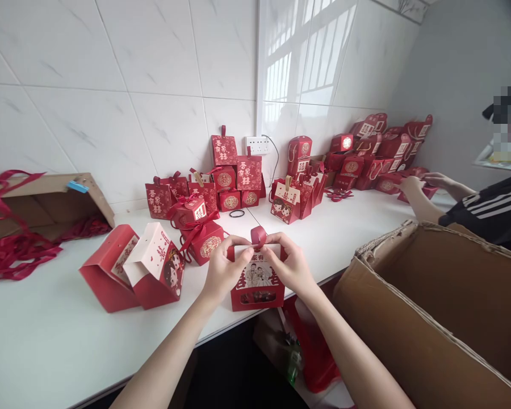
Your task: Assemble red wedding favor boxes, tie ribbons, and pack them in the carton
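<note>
The box (258, 278) stands upright at the front edge of the surface (51, 335), between the person's two hands. The left hand (227, 261) and the right hand (290, 264) both pinch its top edge, thumbs on the front and fingers curled behind, one on each side of a ribbon loop (258, 235) that rises from the top. A window (258, 297) low in its front shows small dark red and brown contents, too small to make out.

To the left stand a red box (107, 275) and a white-topped box (158, 267), touching, both with closed roofs that hide their insides. Behind them, a six-sided box (203, 241) wears a ribbon bow. At far left, a carton (94, 190) lies with its opening toward the viewer; red ribbons (15, 250) lie inside and spill out onto the surface.

Near the wall are a stack of closed boxes (249, 173) and, right of it, an upright box (286, 205) printed with two faces. More boxes (366, 162) are heaped farther right, near a co-worker's hands (436, 180). At near right, a big carton (383, 318) stands open, its inner brown walls showing; its bottom is out of sight.
</note>
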`<state>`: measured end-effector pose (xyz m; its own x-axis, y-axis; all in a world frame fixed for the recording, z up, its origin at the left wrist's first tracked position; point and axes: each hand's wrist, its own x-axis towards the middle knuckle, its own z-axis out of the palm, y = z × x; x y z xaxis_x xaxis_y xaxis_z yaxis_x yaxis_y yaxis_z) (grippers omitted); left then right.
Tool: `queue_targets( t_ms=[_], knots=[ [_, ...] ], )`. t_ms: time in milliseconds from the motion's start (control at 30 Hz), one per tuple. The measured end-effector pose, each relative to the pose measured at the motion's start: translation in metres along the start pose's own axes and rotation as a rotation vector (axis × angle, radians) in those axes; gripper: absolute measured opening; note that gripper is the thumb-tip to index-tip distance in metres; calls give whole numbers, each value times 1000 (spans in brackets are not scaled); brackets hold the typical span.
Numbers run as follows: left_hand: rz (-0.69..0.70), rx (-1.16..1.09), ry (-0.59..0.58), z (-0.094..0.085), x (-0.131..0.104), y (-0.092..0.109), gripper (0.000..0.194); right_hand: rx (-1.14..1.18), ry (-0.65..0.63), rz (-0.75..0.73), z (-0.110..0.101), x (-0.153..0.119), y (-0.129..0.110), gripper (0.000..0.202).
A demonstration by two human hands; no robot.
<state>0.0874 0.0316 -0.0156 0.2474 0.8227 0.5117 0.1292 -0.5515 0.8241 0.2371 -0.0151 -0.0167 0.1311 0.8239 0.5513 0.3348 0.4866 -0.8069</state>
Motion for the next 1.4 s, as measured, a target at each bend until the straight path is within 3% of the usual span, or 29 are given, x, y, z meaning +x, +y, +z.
queue_targets(
  t_ms=[233, 533, 667, 800, 867, 967, 1100, 1200, 1300, 1400],
  knots=[
    [-11, 2, -5, -1, 0, 1, 15, -13, -46, 61, -2, 3, -3, 14],
    [-17, 28, -20, -1, 1, 5, 21, -76, -97, -25, -5, 5, -5, 14],
    [-33, -19, -74, -10, -12, -11, 46, -24, -146, -46, -14, -2, 0, 44],
    [-238, -33, -267, -22, -38, -36, 73, 104, -14, 110, -27, -11, 14, 23],
    [-245, -18, -333, -20, -51, -37, 75, 319, 132, 184, -32, -16, 20, 28],
    [-161, -41, -377, -4, -64, -18, 56, 691, 300, 242, -35, -27, 23, 35],
    [-27, -28, -172, 22, -73, 25, 67, 937, 376, 242, -38, -46, 19, 31],
    [35, -11, -74, 33, -77, 53, 82, 999, 319, 390, -41, -64, 17, 25],
    [-13, -169, -133, 41, -82, 76, 75, 1006, 218, 557, -39, -83, 15, 22],
    [-115, -325, -198, 47, -86, 90, 69, 1001, 212, 617, -38, -97, 12, 20]
  ],
)
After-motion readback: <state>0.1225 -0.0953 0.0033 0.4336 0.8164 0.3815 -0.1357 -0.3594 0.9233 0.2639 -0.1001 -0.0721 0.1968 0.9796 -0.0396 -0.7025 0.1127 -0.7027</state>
